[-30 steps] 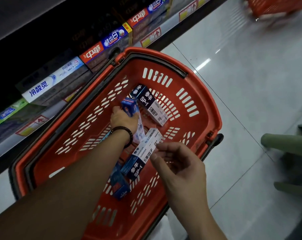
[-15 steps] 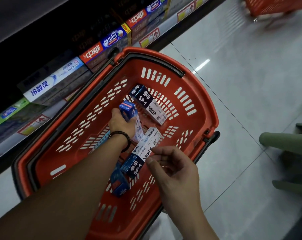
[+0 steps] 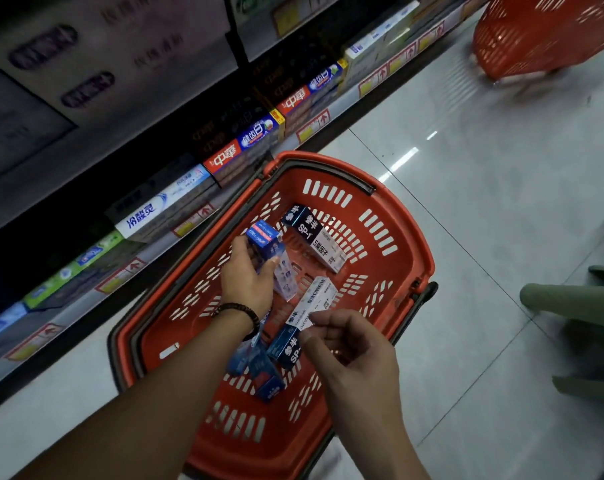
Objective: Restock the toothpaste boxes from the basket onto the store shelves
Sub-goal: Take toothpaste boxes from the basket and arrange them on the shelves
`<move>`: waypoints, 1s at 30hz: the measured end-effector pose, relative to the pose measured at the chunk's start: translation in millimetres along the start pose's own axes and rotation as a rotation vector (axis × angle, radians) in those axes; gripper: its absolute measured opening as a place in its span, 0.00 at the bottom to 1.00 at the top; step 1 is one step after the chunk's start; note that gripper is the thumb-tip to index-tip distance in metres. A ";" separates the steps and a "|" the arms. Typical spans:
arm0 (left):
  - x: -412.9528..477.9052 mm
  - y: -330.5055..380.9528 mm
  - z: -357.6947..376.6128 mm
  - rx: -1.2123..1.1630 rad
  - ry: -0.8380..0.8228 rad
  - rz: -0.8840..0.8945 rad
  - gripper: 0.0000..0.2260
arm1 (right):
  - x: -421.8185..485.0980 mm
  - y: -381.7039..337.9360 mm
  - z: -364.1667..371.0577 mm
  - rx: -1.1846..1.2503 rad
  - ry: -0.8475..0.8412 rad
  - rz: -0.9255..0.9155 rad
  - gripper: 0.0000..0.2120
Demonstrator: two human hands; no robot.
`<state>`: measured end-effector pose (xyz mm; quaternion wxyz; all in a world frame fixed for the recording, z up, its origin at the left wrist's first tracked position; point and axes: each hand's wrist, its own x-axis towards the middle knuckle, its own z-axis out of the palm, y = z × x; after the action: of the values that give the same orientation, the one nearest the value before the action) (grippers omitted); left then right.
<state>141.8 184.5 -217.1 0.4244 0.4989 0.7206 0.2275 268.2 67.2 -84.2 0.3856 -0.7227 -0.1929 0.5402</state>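
Head view: left hand (image 3: pixel 246 278) around diagonal blue box (image 3: pixel 264 242), right hand (image 3: pixel 356 358) pinch-tight on SP-1 box (image 3: pixel 312 306), dark end nearest.

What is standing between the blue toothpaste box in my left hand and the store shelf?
Only the shelf-side wall of the red plastic basket lies between the small blue toothpaste box in your left hand and the store shelf. Nothing else visible blocks it, so lifting over the rim should probably clear it.
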 end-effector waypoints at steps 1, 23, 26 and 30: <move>-2.7 3.8 -5.7 0.001 -0.002 0.008 0.16 | -1.9 -3.6 2.8 0.007 0.006 -0.006 0.08; -96.2 128.0 -167.6 -0.421 0.005 0.041 0.15 | -63.6 -111.7 14.4 0.021 0.012 -0.124 0.10; -106.8 148.1 -191.0 -0.436 0.003 0.033 0.17 | -73.0 -131.3 11.6 -0.004 0.004 -0.142 0.11; -120.2 178.9 -223.9 -0.443 0.035 0.062 0.17 | -86.1 -160.5 6.6 -0.033 0.024 -0.159 0.11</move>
<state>65.2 167.6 83.6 0.5038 0.4114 0.6446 0.4018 254.7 110.4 92.3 0.4175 -0.7177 -0.2540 0.4960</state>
